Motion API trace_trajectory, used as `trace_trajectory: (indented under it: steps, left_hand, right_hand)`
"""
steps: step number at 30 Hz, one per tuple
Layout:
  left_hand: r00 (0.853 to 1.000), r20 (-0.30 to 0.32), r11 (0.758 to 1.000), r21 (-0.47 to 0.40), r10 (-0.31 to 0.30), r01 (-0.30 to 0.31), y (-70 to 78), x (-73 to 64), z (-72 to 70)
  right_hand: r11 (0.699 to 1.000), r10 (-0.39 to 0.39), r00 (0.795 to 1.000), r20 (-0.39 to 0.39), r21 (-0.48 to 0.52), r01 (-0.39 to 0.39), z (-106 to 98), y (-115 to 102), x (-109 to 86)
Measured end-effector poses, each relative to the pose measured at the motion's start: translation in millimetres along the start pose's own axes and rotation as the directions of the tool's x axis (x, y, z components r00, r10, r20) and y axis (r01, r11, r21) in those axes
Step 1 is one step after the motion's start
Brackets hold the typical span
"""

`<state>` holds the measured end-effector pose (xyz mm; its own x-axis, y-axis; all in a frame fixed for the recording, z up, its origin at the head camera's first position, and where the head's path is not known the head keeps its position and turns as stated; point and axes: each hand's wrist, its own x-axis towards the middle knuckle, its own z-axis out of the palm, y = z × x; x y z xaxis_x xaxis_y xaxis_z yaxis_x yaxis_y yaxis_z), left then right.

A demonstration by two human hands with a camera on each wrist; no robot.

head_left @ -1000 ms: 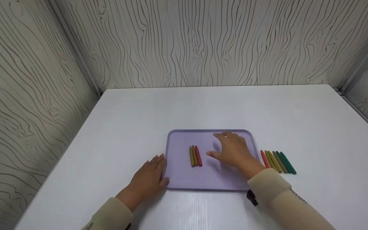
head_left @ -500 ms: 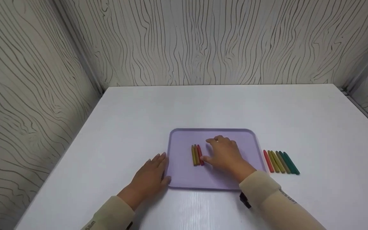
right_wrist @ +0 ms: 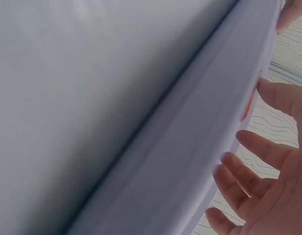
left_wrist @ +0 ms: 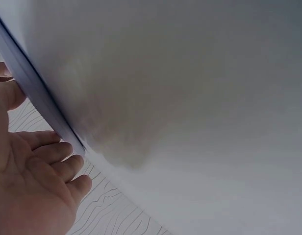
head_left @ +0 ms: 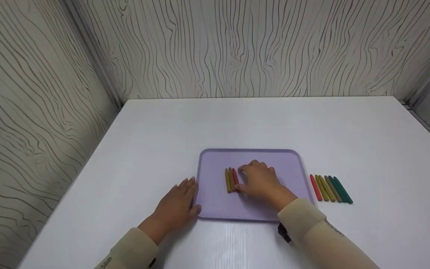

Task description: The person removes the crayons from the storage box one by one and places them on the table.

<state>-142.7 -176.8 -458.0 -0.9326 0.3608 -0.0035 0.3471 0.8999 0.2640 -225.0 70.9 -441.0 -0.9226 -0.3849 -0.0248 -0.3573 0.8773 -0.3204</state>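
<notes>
Closest to me, at seven o'clock from the tray, a beige left sleeve (head_left: 131, 250) leads to the left hand (head_left: 176, 203), which lies at eight o'clock with fingers loosely extended, touching the tray's rim and gripping nothing. A matching right sleeve (head_left: 323, 239), with a dark object (head_left: 283, 232) under its cuff, comes in from five o'clock. Its right hand (head_left: 260, 182) is over the middle of the lilac tray (head_left: 215, 205), thumb and index finger parted, the other fingers spread; the thumb is at the near end of a red crayon (head_left: 235, 177), though I can't tell how firmly it presses. That crayon lies on the tray just nine-o'clock-ward of its centre, beside a brown crayon (head_left: 231, 180) and an olive crayon (head_left: 227, 181). Out at three o'clock, six more crayons (head_left: 333, 188) lie slanted on the white table (head_left: 259, 123): red, two yellowish, brownish, two green. Farthest off, at twelve, stands a wood-grain wall (head_left: 230, 48).
</notes>
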Motion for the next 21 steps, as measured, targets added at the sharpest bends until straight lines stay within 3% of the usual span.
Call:
trace_trajectory:
  steps: [11, 21]
  left_hand:
    - [1.000, -0.013, 1.000, 0.016, 0.009, -0.008, 1.5, 0.1, -1.3]
    - [1.000, -0.030, 1.000, 0.019, 0.003, -0.003, 2.0, 0.7, -0.1]
  right_hand:
    - [0.986, 0.024, 0.999, 0.039, 0.166, -0.030, 1.8, -5.3, 3.0]
    - [0.967, 0.053, 0.997, 0.060, 0.247, -0.066, 4.8, -9.8, 3.3]
